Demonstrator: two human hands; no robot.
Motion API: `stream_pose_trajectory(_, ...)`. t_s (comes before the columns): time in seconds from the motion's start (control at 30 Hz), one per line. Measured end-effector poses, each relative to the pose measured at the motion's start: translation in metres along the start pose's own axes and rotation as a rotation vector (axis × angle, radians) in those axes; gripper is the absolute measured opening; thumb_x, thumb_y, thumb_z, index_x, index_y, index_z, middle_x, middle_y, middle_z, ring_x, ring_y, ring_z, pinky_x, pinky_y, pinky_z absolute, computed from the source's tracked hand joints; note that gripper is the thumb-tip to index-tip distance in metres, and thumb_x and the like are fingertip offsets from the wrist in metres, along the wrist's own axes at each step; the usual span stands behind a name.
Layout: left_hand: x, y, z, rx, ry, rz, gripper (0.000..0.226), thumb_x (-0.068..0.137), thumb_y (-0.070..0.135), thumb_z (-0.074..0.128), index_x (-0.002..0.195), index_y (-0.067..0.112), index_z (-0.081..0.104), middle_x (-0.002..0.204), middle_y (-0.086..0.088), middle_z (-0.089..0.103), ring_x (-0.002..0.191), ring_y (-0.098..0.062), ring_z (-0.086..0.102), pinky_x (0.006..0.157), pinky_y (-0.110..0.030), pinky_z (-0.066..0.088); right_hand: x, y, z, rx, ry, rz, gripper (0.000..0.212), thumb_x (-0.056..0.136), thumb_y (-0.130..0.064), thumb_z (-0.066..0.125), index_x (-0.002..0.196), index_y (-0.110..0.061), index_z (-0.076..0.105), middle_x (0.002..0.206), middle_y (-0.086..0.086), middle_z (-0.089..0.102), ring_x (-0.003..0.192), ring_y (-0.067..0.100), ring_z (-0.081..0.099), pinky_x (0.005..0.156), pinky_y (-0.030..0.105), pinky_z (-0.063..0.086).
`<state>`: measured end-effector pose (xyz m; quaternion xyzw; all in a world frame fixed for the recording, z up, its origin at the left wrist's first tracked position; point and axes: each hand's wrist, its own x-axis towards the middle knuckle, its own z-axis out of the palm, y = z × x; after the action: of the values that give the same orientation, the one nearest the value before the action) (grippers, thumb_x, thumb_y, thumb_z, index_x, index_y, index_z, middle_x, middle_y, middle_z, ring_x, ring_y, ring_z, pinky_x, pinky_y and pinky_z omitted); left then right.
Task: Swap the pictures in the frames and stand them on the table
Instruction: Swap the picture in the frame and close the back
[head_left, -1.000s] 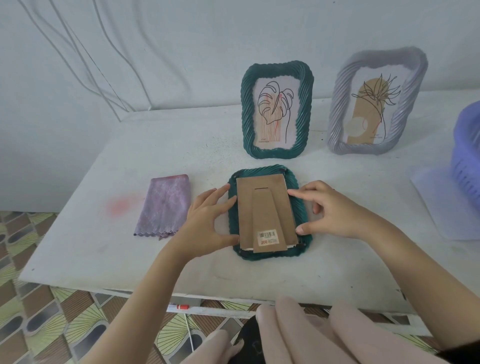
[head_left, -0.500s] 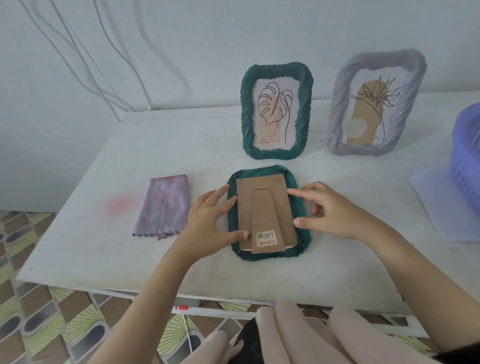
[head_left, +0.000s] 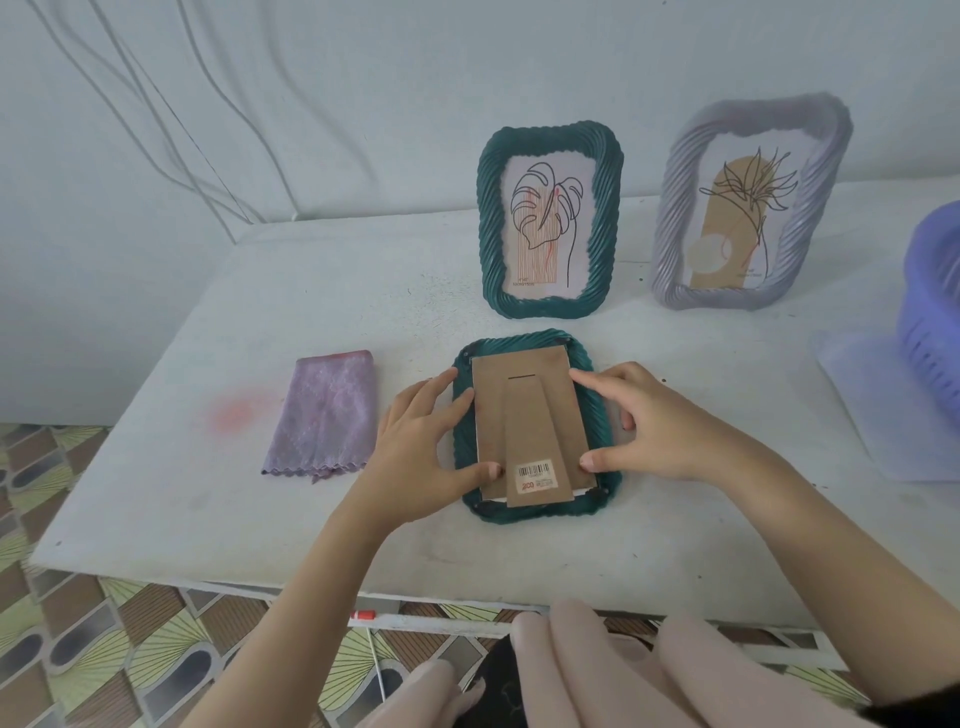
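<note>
- Teal-green plastic picture frame with a twisted-rope rim (head_left: 540, 513) lies face down on the white table (head_left: 249, 332), at the centre of the head view. From my remote seat I see only its back.
- A brown cardboard backing with a fold-out stand (head_left: 527, 410) sits in that frame. A barcode sticker (head_left: 535, 475) is on the stand's lower end.
- My left hand (head_left: 415, 447) lies loose on the frame's left rim, fingers fairly straight, with the thumb tip pressing the backing's lower left corner.
- My right hand (head_left: 660, 423) presses the backing's right edge with forefinger and thumb; it grasps nothing.
- Above, a second teal-green frame with a leaf drawing (head_left: 607, 228) stands upright.
- To its right stands a lilac twisted-rim frame with a plant drawing (head_left: 675, 208).
- A folded purple cloth (head_left: 327, 410) lies left of centre.
- A violet plastic basket (head_left: 935, 312) shows at the right edge.
</note>
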<state>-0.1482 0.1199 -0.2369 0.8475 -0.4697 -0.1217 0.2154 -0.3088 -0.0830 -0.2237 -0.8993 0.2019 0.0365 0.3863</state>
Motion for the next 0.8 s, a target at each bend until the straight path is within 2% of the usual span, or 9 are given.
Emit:
stream_pose_trajectory(0.1,0.002,0.001,-0.001,-0.056,0.084,-0.01,0.078,0.068,0.067,0.037,0.134,0.026,0.047,0.148,0.01,0.03,0.136,-0.013,0.017,0.107,-0.027,0.009,0.001,-0.006,-0.002,-0.088,0.033,0.025,0.078,0.075,-0.043,0.069,0.142,-0.033,0.03,0.131,-0.006,0.028,0.101,0.007,0.04,0.094,0.026,0.037)
stream_pose_trajectory(0.2,0.012,0.001,0.0,-0.077,0.2,-0.034,0.047,0.082,0.052,0.053,0.117,0.022,0.063,0.135,0.004,0.049,0.129,-0.017,0.035,0.102,-0.025,0.02,0.007,-0.011,-0.003,-0.163,0.22,0.013,0.051,0.082,-0.048,0.059,0.128,-0.028,0.05,0.129,-0.003,0.033,0.102,0.013,0.05,0.088,0.031,0.042)
stream_pose_trajectory(0.27,0.018,0.002,0.001,-0.142,0.275,-0.067,0.025,0.086,0.034,0.063,0.105,0.02,0.069,0.125,0.003,0.057,0.121,-0.015,0.043,0.096,-0.021,0.026,0.014,-0.012,-0.003,-0.175,0.343,0.001,0.041,0.085,-0.046,0.056,0.119,-0.024,0.056,0.125,-0.001,0.037,0.103,0.017,0.053,0.082,0.031,0.042)
stream_pose_trajectory(0.3,0.021,0.003,0.001,-0.173,0.306,-0.08,0.021,0.085,0.029,0.064,0.102,0.019,0.07,0.12,0.004,0.059,0.117,-0.012,0.045,0.095,-0.019,0.028,0.019,-0.011,-0.003,-0.178,0.391,-0.015,0.039,0.086,-0.045,0.055,0.119,-0.024,0.057,0.124,-0.001,0.038,0.103,0.018,0.054,0.08,0.029,0.042)
stream_pose_trajectory(0.37,0.027,0.004,0.001,-0.198,0.348,-0.087,0.024,0.083,0.027,0.067,0.105,0.019,0.068,0.118,0.005,0.06,0.113,-0.008,0.045,0.095,-0.02,0.031,0.026,-0.009,-0.004,-0.193,0.454,-0.051,0.04,0.085,-0.043,0.057,0.121,-0.024,0.055,0.122,0.0,0.04,0.103,0.018,0.053,0.076,0.027,0.041)
stream_pose_trajectory(0.43,0.034,0.004,0.0,-0.174,0.345,-0.084,0.034,0.082,0.028,0.068,0.114,0.02,0.063,0.125,0.001,0.056,0.118,-0.012,0.042,0.098,-0.021,0.028,0.032,-0.006,-0.004,-0.215,0.475,-0.069,0.045,0.084,-0.042,0.059,0.125,-0.025,0.053,0.122,0.002,0.041,0.105,0.019,0.052,0.075,0.028,0.042)
stream_pose_trajectory(0.63,0.048,0.002,0.0,-0.163,0.203,-0.113,0.05,0.084,0.026,0.064,0.132,0.026,0.05,0.147,-0.004,0.034,0.137,-0.021,0.022,0.111,-0.033,0.018,0.041,0.002,0.003,-0.135,0.399,-0.056,0.055,0.084,-0.036,0.063,0.135,-0.03,0.044,0.125,0.004,0.039,0.108,0.021,0.052,0.087,0.03,0.043)
stream_pose_trajectory(0.8,0.052,0.001,0.0,-0.112,0.125,-0.113,0.052,0.088,0.027,0.06,0.137,0.027,0.043,0.154,-0.007,0.018,0.143,-0.021,0.005,0.112,-0.03,0.006,0.044,0.003,0.002,-0.118,0.353,-0.04,0.051,0.086,-0.036,0.06,0.135,-0.031,0.045,0.124,0.0,0.039,0.11,0.016,0.05,0.089,0.026,0.039)
